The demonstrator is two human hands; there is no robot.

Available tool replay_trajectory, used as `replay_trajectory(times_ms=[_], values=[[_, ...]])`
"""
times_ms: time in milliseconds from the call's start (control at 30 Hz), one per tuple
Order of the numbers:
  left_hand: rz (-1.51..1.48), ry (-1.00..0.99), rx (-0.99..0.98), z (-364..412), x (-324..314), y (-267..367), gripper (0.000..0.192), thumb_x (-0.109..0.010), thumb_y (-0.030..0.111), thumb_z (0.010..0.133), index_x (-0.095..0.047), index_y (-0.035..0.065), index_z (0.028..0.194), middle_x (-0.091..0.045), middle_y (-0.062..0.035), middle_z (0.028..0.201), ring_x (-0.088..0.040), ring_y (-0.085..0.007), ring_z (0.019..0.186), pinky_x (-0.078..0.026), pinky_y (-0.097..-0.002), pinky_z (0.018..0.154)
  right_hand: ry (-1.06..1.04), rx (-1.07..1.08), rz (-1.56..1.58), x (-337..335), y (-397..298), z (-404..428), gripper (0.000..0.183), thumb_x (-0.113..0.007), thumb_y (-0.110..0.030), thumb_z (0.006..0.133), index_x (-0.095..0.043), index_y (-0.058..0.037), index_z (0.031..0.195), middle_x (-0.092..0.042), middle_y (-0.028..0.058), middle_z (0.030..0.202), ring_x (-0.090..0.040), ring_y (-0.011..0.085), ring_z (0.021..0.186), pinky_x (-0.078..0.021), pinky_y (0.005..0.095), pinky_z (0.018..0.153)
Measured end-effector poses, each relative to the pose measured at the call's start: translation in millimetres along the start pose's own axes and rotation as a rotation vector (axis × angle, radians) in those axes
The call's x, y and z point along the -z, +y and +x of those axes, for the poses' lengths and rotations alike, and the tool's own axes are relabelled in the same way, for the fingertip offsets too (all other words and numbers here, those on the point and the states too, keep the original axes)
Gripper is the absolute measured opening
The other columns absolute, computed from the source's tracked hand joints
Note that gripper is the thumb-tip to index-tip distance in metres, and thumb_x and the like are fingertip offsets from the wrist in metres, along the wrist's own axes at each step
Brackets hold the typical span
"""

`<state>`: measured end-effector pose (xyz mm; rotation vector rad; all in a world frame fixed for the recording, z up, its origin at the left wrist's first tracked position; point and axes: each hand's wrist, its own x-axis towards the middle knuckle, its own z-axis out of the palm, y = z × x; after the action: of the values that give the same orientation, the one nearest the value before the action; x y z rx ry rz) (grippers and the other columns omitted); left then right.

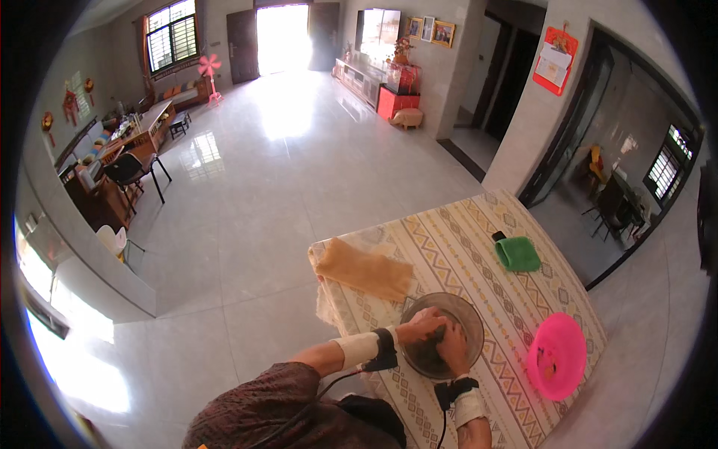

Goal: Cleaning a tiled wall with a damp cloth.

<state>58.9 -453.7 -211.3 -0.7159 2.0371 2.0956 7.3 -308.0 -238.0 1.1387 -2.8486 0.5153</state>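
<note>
In the head view, both hands are inside a see-through, brownish bowl (481, 325) near the table's left side. My left hand (424, 325) reaches in from the left with bent fingers. From the near side comes my right hand (453, 345), its fingertips close to the left ones. A small dark item (435, 334), too covered to name, is gripped between them. More dark contents (426, 354) show in the bowl beneath the hands. Both wrists bear pale wraps and black straps with cables.
A patterned tablecloth (465, 264) covers the table. A tan cloth (364, 269) lies beyond the bowl at the left edge. Farther right are a folded green cloth (518, 254) beside a small black object (498, 236), and a pink plastic basin (566, 359) with small scraps inside.
</note>
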Motion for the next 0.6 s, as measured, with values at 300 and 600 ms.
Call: replay_trajectory(times_ms=[300,600], values=[[0.089,0.204,-0.023,24.9,-12.6,-35.3,0.056,-0.049,0.047,0.085,-0.053,0.0033,0.120,-0.056,-0.0237,0.114,-0.050,-0.0360,0.111,-0.039,-0.0400,0.094,-0.250,-0.222,0.049,-55.6,37.7,3.2,0.036,-0.061,-0.028,0.073,-0.060,-0.0005,0.097,-0.060,0.0224,0.095,-0.058,0.0394,0.092,-0.0462,0.0474,0.077],[-0.584,-0.343,-0.049,53.6,-14.3,-88.8,0.062,-0.062,0.013,0.074,-0.037,0.0045,0.130,-0.049,-0.0139,0.122,-0.047,-0.0293,0.111,-0.037,-0.0379,0.094,0.283,-0.314,0.560,36.7,-63.6,10.7,0.037,-0.054,-0.032,0.083,-0.059,0.0048,0.086,-0.057,0.0288,0.080,-0.055,0.0439,0.082,-0.0435,0.0454,0.068]])
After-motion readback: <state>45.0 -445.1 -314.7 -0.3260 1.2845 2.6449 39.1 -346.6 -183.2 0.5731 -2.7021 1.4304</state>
